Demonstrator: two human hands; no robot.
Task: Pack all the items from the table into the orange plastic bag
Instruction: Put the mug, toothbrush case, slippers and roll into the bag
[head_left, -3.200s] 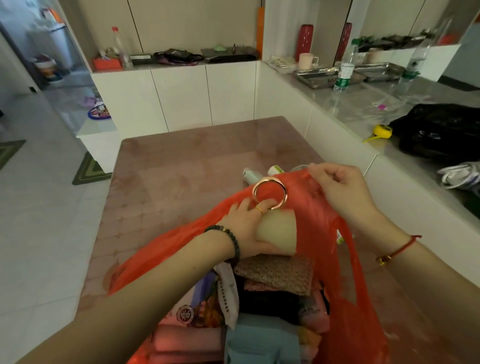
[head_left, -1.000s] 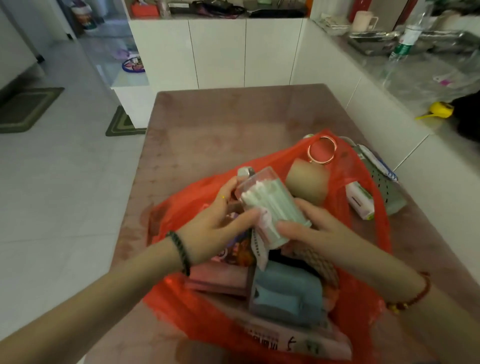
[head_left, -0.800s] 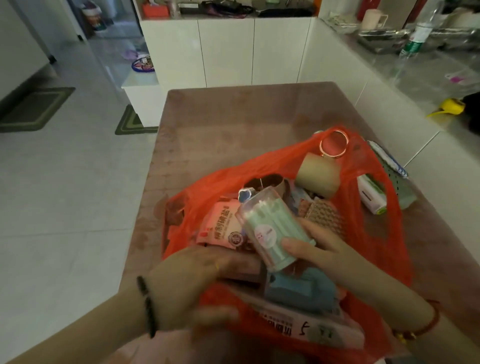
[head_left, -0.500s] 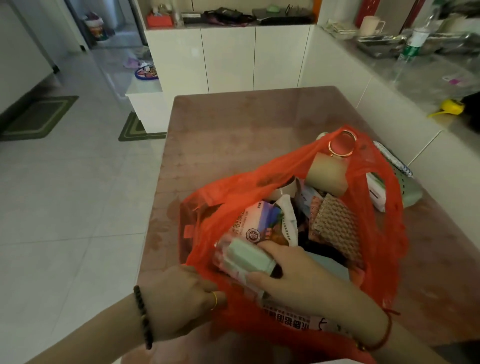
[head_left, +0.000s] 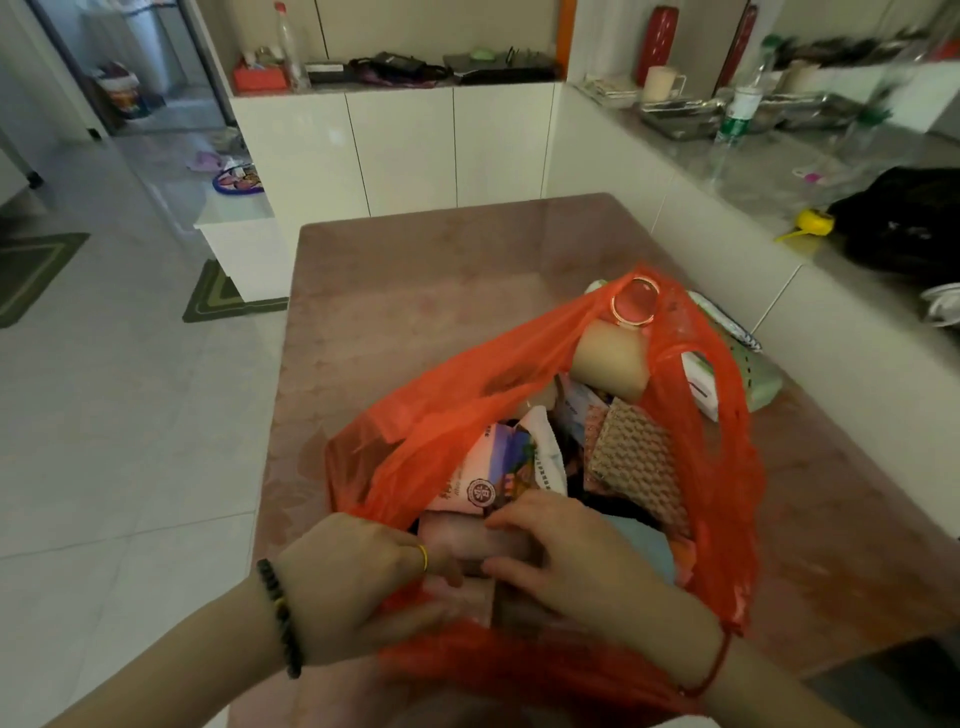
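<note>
Table (head_left: 415, 291) carries orange bag (head_left: 717, 483), mouth open, near-full. Remaining items lie beyond bag's far right edge: green perforated pouch (head_left: 753, 374), white box (head_left: 698, 384), long axis running away from person. Right hand (head_left: 582, 556) nearer them, fingers pressing contents down inside bag. Left hand (head_left: 358, 587) clenched on near rim.

Bag (head_left: 717, 499) sits on table (head_left: 415, 291), toward its near right part, mouth open. Left hand (head_left: 353, 587) at bag's near-left rim, right hand (head_left: 576, 561) beside it, inside the mouth. In bag: packet (head_left: 488, 473) left, woven pad (head_left: 639, 462) right, roll (head_left: 613, 358) at far end, ring (head_left: 635, 308) just behind roll. Boxed item (head_left: 701, 384) outside bag, right. Counter (head_left: 779, 171) runs along table's right.
</note>
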